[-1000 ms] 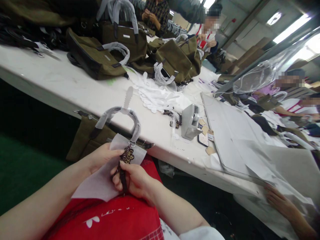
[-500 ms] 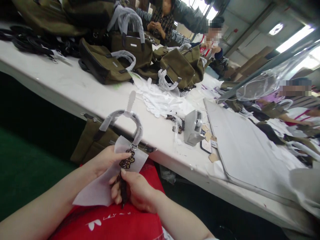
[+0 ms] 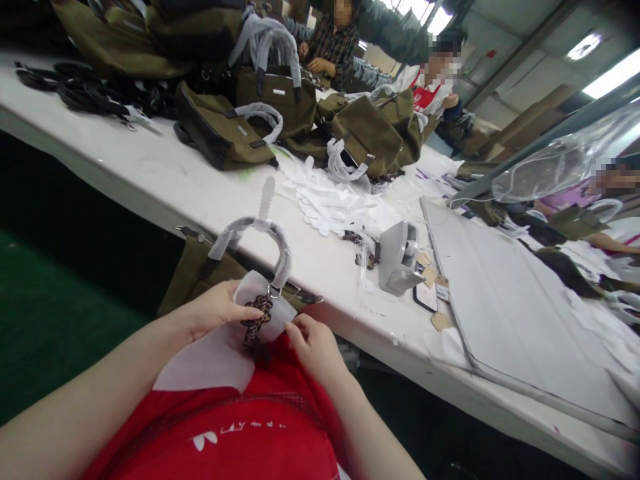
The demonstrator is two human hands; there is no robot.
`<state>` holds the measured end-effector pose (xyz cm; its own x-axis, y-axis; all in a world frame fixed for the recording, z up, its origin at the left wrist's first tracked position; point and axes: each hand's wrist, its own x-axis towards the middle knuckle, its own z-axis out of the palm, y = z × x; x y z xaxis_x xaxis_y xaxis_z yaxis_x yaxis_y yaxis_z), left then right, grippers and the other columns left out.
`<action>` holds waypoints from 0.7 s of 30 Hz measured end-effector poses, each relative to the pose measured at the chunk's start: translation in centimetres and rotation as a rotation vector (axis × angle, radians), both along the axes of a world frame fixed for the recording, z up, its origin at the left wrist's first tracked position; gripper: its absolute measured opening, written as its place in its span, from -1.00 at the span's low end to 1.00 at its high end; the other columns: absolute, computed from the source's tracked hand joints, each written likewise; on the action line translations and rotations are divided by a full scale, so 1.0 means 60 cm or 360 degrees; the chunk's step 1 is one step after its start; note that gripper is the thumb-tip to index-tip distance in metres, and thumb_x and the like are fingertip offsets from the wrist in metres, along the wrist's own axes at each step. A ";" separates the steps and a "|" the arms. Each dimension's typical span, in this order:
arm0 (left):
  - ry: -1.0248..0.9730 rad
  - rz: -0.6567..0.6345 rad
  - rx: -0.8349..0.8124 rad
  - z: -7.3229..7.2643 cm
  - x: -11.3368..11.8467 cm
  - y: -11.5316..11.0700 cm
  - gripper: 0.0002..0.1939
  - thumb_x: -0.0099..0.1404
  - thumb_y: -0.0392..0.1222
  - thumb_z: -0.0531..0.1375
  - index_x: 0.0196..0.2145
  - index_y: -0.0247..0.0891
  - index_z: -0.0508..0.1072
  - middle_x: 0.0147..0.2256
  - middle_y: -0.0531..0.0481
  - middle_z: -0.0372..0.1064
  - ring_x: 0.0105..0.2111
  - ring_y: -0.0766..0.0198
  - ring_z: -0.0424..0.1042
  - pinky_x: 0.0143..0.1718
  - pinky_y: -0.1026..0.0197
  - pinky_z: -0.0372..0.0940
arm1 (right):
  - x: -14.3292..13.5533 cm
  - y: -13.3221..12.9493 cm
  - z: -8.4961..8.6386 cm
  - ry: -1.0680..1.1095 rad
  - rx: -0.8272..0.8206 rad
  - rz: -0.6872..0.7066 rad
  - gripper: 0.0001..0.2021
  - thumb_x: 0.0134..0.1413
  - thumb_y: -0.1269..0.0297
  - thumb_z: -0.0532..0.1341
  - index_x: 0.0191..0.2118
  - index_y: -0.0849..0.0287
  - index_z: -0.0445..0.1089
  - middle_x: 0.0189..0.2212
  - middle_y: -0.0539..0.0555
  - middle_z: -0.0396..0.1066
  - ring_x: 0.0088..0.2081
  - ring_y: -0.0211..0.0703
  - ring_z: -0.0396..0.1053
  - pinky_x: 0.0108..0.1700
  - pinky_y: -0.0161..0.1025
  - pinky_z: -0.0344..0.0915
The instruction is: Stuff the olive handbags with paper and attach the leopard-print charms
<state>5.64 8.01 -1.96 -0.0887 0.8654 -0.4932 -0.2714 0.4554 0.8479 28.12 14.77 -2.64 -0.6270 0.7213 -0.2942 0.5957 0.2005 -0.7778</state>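
An olive bag (image 3: pixel 183 277) hangs at the table's near edge, its handle (image 3: pixel 281 250) wrapped in pale covering. From a ring at the handle's base hangs a dark patterned charm (image 3: pixel 257 317), lying over a white sheet (image 3: pixel 205 363). My left hand (image 3: pixel 215 310) presses its thumb on the charm, with its other fingers behind the sheet. At the sheet's right edge, my right hand (image 3: pixel 313 343) pinches the corner between thumb and fingers. The charm's dark lower part hangs between my hands, over the red apron (image 3: pixel 240 433).
A grey tape dispenser (image 3: pixel 399 259) stands on the white table (image 3: pixel 150 193) near a phone (image 3: pixel 425 295) and tags. Behind lie white sheets (image 3: pixel 330 197), olive bags (image 3: pixel 367 133) and black straps (image 3: pixel 90 93). People work across the table.
My right hand has let go of the charm's dark lower part and moved right and up to the sheet's corner. My left thumb stays on the charm. The view has shifted slightly.
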 end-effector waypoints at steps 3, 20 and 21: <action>-0.0015 -0.0005 0.0007 0.002 0.000 -0.003 -0.47 -0.13 -0.14 0.49 -0.16 -0.31 0.56 -0.19 -0.15 0.59 -0.16 -0.02 0.54 -0.01 -0.02 0.36 | -0.013 -0.002 -0.020 0.0335 -0.0220 -0.0012 -0.67 0.29 0.08 0.06 -0.39 0.20 0.36 -0.51 0.03 0.39 -0.47 -0.21 0.30 -0.39 -0.32 0.10; -0.0509 0.0356 -0.0126 -0.022 0.036 -0.032 -0.47 -0.09 -0.09 0.51 -0.14 -0.29 0.57 -0.20 -0.14 0.59 -0.21 0.04 0.55 -0.09 0.07 0.40 | -0.102 -0.001 -0.017 0.0484 -0.0069 -0.0155 -0.62 0.24 0.09 0.05 -0.56 0.16 0.18 -0.60 -0.07 0.17 -0.50 -0.28 0.11 -0.40 -0.32 0.06; -0.0494 0.0375 -0.0106 -0.024 0.038 -0.035 -0.47 -0.07 -0.08 0.51 -0.13 -0.29 0.57 -0.19 -0.14 0.59 -0.21 0.05 0.55 -0.09 0.08 0.40 | -0.102 -0.001 -0.016 0.0461 -0.0040 -0.0142 -0.62 0.24 0.09 0.05 -0.56 0.15 0.16 -0.60 -0.08 0.16 -0.50 -0.28 0.11 -0.40 -0.32 0.05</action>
<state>7.89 5.93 -3.41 -0.1192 0.8042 -0.5822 -0.6138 0.4013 0.6799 21.99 14.71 -3.62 -0.6220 0.7720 -0.1311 0.3629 0.1359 -0.9219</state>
